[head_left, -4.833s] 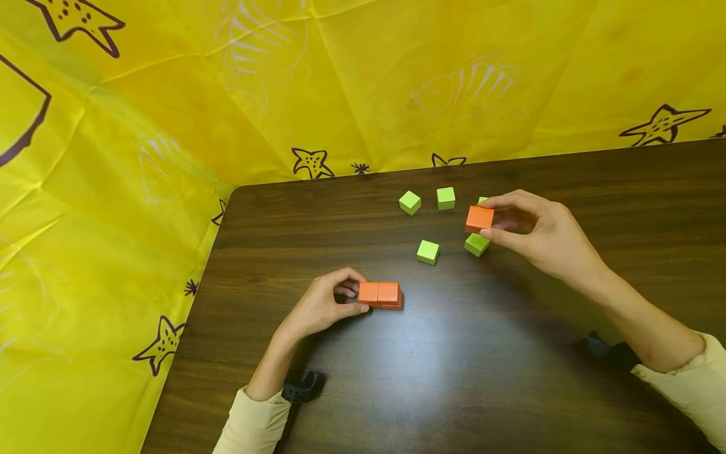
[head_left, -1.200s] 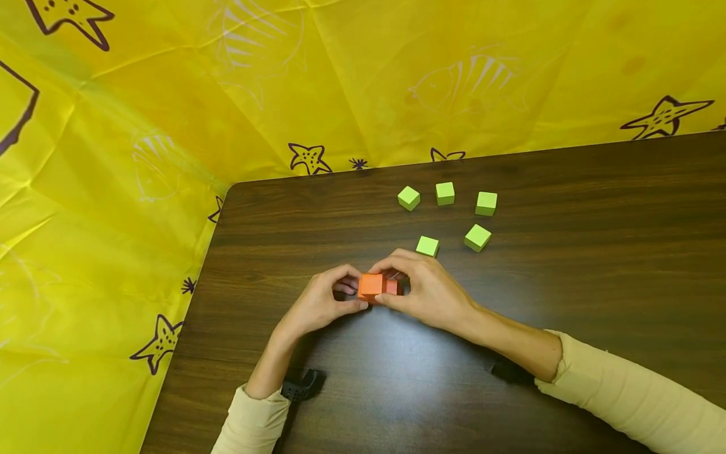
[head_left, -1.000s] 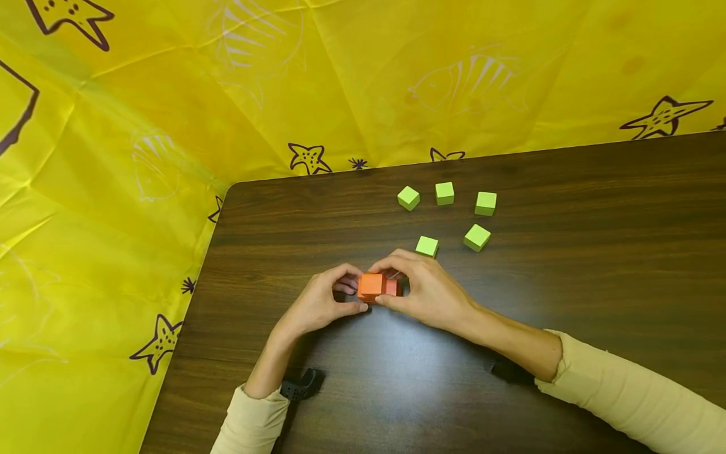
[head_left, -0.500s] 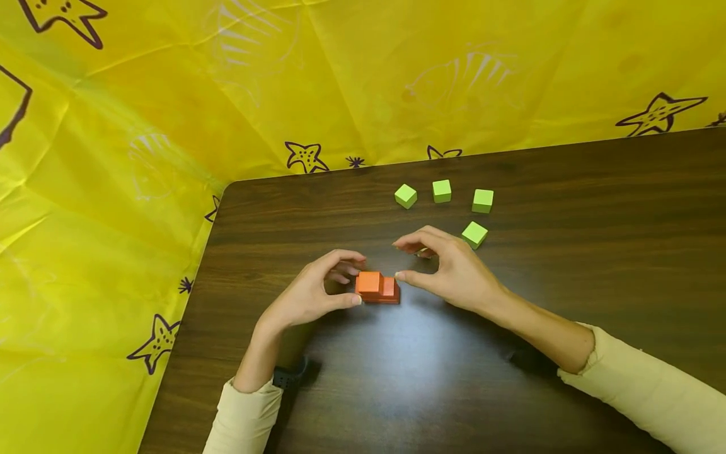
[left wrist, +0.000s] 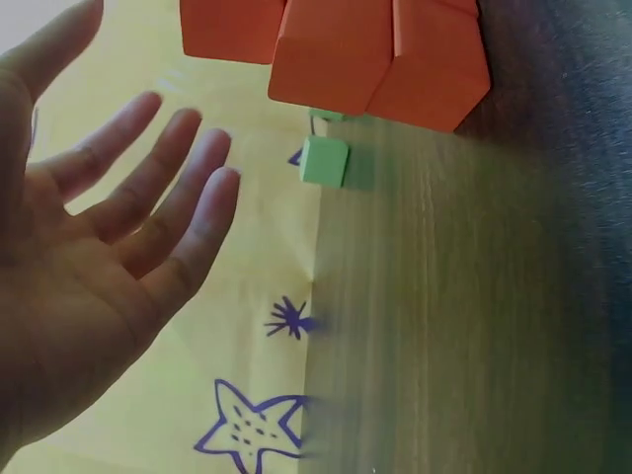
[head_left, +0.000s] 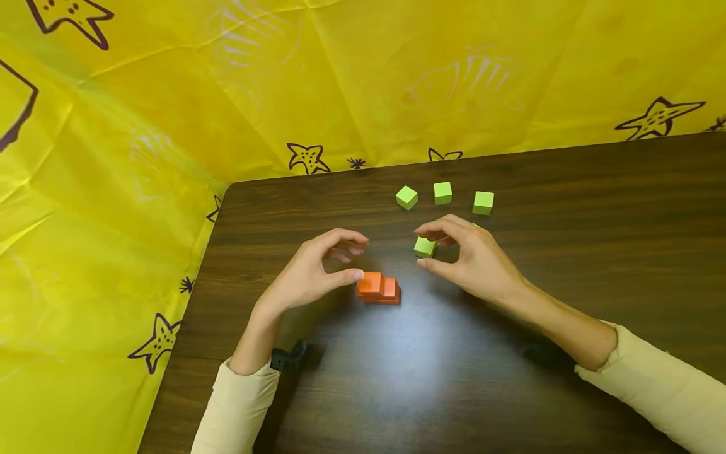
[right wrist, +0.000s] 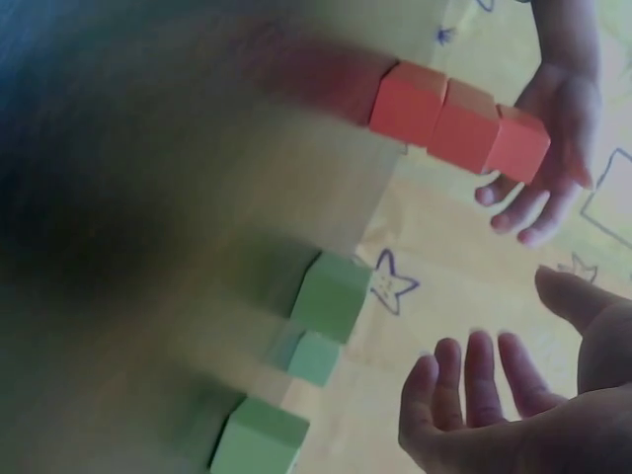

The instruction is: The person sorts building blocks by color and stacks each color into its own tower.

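The near green block sits on the table, beyond the orange stack and to its right. In the head view it lies in the gap between the thumb and fingertips of the right hand, straight to the left of the palm. Being a cube, it shows no clear long axis; it is turned slightly, and the opening of the grip faces it. The right hand is plainly the nearer one. Its grip is wide, thumb well apart from the curved fingers, with hold of nothing; the right wrist view shows space between the fingers and the blocks.

The orange stack stands nearer the person, its taller column on the left and a lower one against its right side. The left hand is beside it, loosely spread and holding nothing. Its thumb tip overlaps the stack's top corner in the head view; whether they touch I cannot tell.

Farther back are three green blocks in a loose row, and a partly hidden green block behind the right hand. Past the edge of the table hangs a yellow cloth with sea-creature drawings.
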Available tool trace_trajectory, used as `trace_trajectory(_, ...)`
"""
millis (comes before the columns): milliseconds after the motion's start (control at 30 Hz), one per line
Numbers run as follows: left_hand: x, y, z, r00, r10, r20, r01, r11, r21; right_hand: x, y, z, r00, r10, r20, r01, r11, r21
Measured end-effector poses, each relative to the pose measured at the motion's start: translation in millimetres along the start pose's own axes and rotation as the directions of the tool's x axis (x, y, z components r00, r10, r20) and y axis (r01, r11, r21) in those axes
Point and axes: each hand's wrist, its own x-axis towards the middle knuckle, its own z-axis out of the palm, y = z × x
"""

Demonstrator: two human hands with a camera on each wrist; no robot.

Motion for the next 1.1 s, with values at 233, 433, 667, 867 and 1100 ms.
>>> trace_trajectory(233,24.7,-4.7,1.1,0.999,0.035,-0.017,-0.034,0.999,0.028,4,10,-9,0.999,-0.021,-0.031,0.020,0.999,-0.044)
trace_trajectory(433,43.8,-11.9,5.1,0.999,0.025,0.025,-0.026,0.998,0.056,6,16,-12,1.000,0.022,-0.019,-0.024,0.997,-0.073)
trace_trajectory(667,56.6,-21.7,9.6,0.997,0.024,0.070,-0.026,0.999,0.022,7,20,-12,0.999,0.040,-0.020,-0.042,0.994,-0.098)
trace_trajectory(867,63.6,-32.9,12.2,0.997,0.000,0.081,0.000,1.000,-0.003,9,23,-11,0.998,0.051,-0.029,-0.053,0.993,-0.109)
trace_trajectory(1100,71.8,-42.9,18.4,0.991,-0.051,0.126,0.060,0.996,-0.070,10,26,-9,0.996,0.095,0.000,-0.094,0.990,-0.109)
